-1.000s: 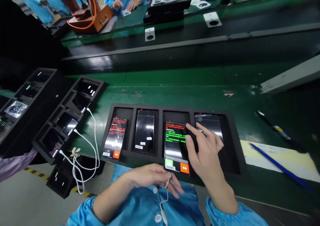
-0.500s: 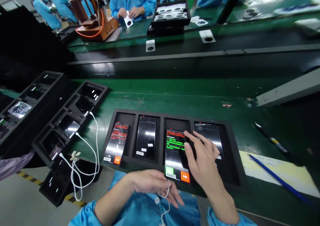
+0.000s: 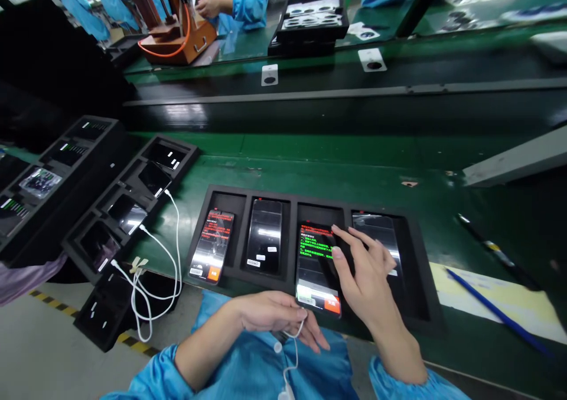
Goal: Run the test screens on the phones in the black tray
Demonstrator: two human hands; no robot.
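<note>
Fingers (image 3: 349,240) of the right hand (image 3: 367,276) curve loosely apart, those of the left hand (image 3: 270,311) lie nearly together. On the green desk (image 3: 310,175) lies a black tray (image 3: 291,225), and over its third compartment from the left rests a lit smartphone (image 3: 318,273), lower end across the near rim, with right thumb and forefinger at its right edge, whether gripping I cannot tell, and left thumb and forefinger seemingly pinching a thin white cable (image 3: 296,353) below it. Such a glossy smartphone is probably light, stiff, slippery and breakable, best held by its long sides; the white cable should flex easily.
</note>
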